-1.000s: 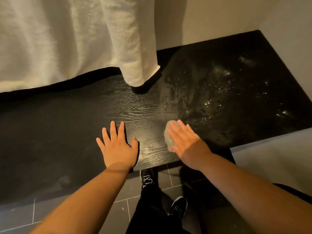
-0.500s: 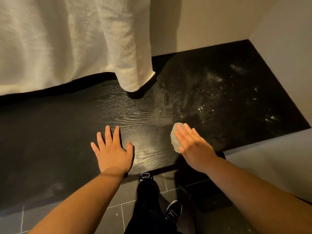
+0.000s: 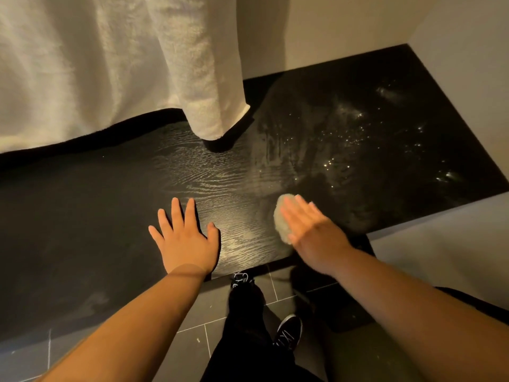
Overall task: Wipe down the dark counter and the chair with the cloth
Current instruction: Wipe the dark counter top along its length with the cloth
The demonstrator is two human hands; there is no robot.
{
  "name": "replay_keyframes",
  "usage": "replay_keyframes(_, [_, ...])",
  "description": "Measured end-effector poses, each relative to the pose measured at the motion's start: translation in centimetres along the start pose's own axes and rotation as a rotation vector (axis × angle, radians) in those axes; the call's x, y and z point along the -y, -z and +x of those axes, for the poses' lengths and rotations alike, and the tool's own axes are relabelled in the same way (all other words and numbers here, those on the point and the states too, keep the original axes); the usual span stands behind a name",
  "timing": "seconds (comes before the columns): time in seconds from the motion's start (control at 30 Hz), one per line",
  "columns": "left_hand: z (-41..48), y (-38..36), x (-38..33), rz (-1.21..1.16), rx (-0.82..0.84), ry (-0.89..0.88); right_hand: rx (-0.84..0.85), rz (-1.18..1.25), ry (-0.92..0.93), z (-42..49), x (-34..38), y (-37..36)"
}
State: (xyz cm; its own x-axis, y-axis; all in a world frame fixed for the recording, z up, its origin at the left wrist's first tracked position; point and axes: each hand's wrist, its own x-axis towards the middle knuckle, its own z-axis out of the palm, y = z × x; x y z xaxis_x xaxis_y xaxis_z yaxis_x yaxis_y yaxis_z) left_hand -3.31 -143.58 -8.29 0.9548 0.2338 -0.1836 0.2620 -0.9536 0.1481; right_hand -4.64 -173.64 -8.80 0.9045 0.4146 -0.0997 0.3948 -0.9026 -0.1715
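- Premises: an indoor room of domestic or hotel type, probably a bathroom or dressing area. The exact type cannot be fixed.
- Noted: white terry fabric (image 3: 110,64), a towel or a robe, hangs down to a dark wood-grain bench (image 3: 82,216).
- The bench is set into a corner of plain pale walls (image 3: 330,28).
- Underfoot: floor (image 3: 190,348) of grey rectangular tiles with light grout.
- On the bench's right part, droplets (image 3: 344,144) glint.

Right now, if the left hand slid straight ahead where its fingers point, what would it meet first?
The left hand lies flat on the counter; ahead is bare counter, then the hanging white towel, probably its first contact, though depth is unclear.
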Motion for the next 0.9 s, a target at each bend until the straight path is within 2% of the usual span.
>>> replay_keyframes(0.1, [-0.1, 0.0, -0.1, 0.000, -0.003, -0.005, -0.045, 0.087, -0.270, -0.2, -2.8, 1.4])
replay_keyframes(0.2, [-0.1, 0.1, -0.3, 0.005, -0.004, -0.002, -0.093, 0.147, -0.407, 0.9, 0.0, 1.9])
replay_keyframes(0.37, [-0.2, 0.0, -0.2, 0.014, -0.001, 0.002, 0.003, 0.148, -0.119, 1.5, 7.0, 0.5])
replay_keyframes(0.5, [0.0, -0.1, -0.1, 0.002, -0.010, -0.002, 0.038, 0.058, -0.034, 1.5, 2.9, 0.5])
replay_keyframes(0.6, [0.0, -0.2, -0.2, -0.002, -0.017, 0.001, 0.001, 0.063, -0.254, 1.9, -0.8, 1.6])
replay_keyframes(0.7, [0.0, -0.2, -0.1, 0.003, -0.014, -0.006, -0.080, 0.126, -0.444, 3.1, 0.6, 2.5])
replay_keyframes(0.73, [0.0, -0.2, -0.2, 0.007, -0.006, -0.005, -0.089, 0.077, -0.425, 3.4, 2.1, 2.6])
replay_keyframes(0.77, [0.0, -0.2, -0.2, 0.011, -0.001, -0.004, -0.067, 0.030, -0.332, 3.6, 3.9, 2.3])
replay_keyframes(0.83, [0.0, -0.1, -0.2, 0.016, -0.003, -0.005, 0.002, 0.021, -0.037, 3.3, 7.0, 0.8])
replay_keyframes(0.9, [0.0, -0.1, -0.2, 0.005, -0.013, -0.003, 0.073, 0.054, 0.120, 3.2, 7.0, 0.2])
